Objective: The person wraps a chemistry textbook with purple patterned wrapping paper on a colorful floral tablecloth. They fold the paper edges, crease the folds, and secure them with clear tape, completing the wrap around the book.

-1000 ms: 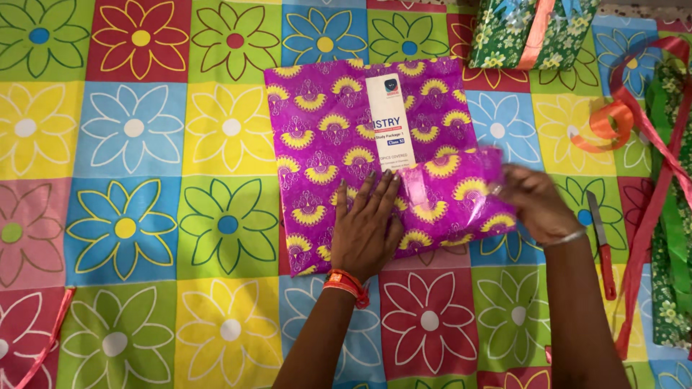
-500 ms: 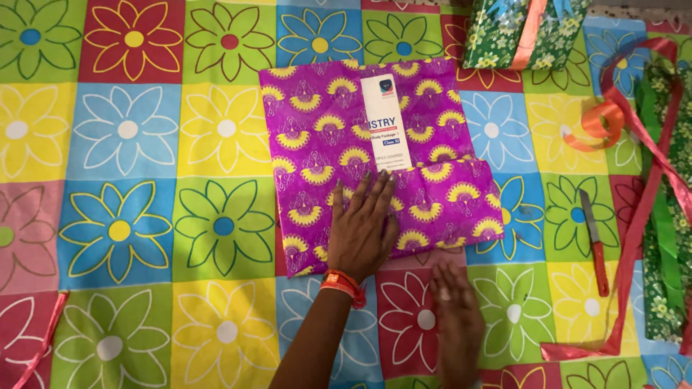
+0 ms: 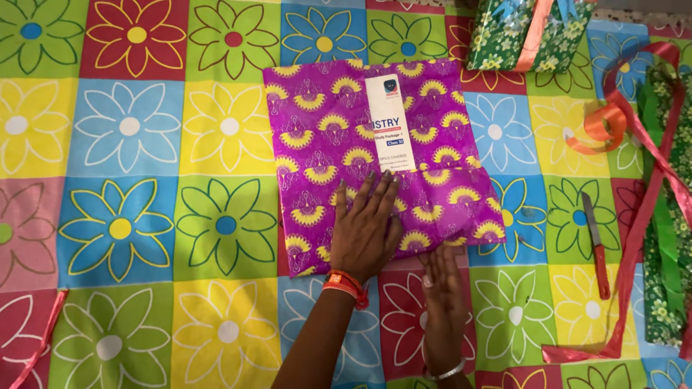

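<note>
Pressing down with my left hand [image 3: 366, 234], fingers spread flat, I pin the parcel [image 3: 378, 162] on the flowered cloth [image 3: 130, 216]. It lies at mid-cloth, a book half wrapped in purple paper [image 3: 317, 130]. By my judgement the wrapping is partway: both side flaps are folded over, yet a strip of white cover [image 3: 390, 122] shows between them, and the near edge looks unsealed, with no ribbon on. Its long axis runs away from me, top edge far, tilted a little to the left. My right hand [image 3: 441, 288] lies open, palm down, fingertips touching the parcel's near edge, pinching nothing. Off to the right lie a red-handled knife [image 3: 596, 245], red ribbon [image 3: 649, 209] and a green wrapped box [image 3: 533, 32]
</note>
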